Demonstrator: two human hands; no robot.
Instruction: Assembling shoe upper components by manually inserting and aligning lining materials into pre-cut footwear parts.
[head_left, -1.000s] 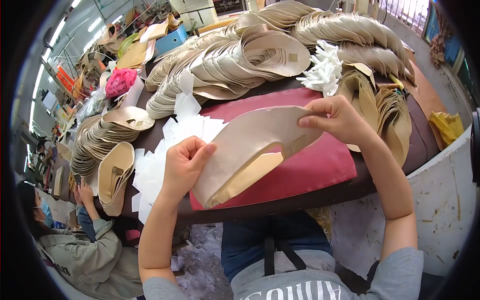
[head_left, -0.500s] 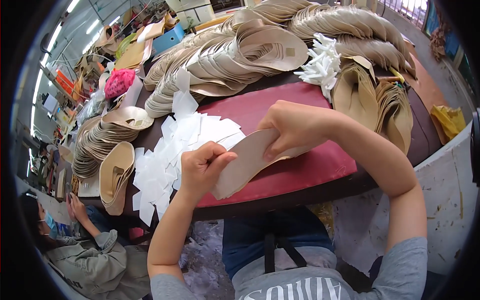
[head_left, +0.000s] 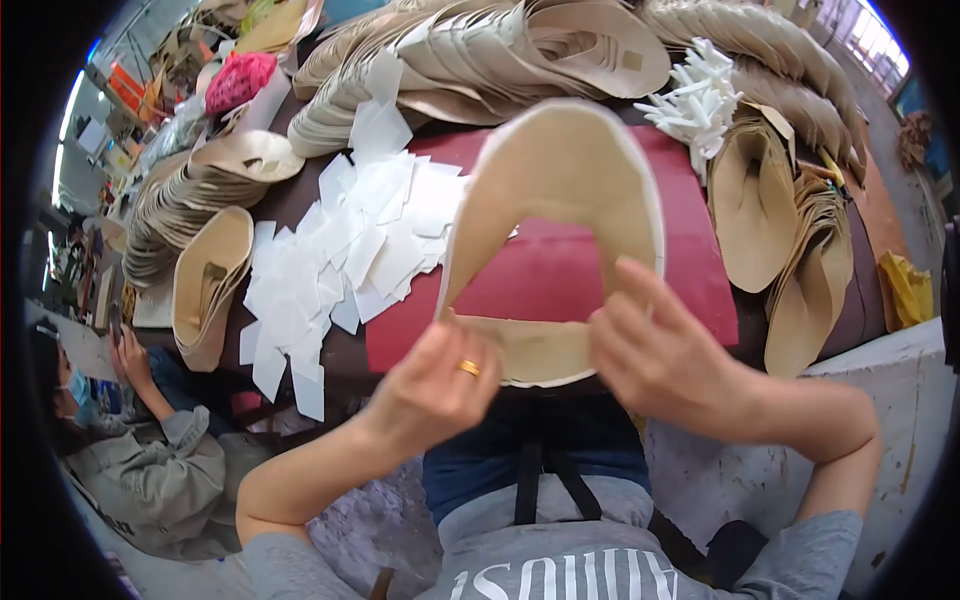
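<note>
A beige shoe upper (head_left: 560, 165) is held up, opened into a loop, its rounded end pointing away from me. My left hand (head_left: 445, 385), with a gold ring, is closed on the loop's near left side. My right hand (head_left: 665, 350) grips the near right side, slightly blurred, with a finger reaching along the inner edge. Behind the loop lies a red mat (head_left: 690, 270), visible through its opening. White cut pieces (head_left: 370, 220) are heaped just left of the shoe upper.
Long rows of nested uppers (head_left: 470, 70) line the back of the table. White rolled strips (head_left: 697, 105) lie at back right, near tan stacked pieces (head_left: 750, 200). More uppers (head_left: 205, 290) stand at left. A seated person (head_left: 170, 470) in a grey-green jacket is at lower left.
The shoe upper has been turned from a flattened, edge-on hold into an open loop. Both hands have shifted to its near sides, and my view has moved slightly.
</note>
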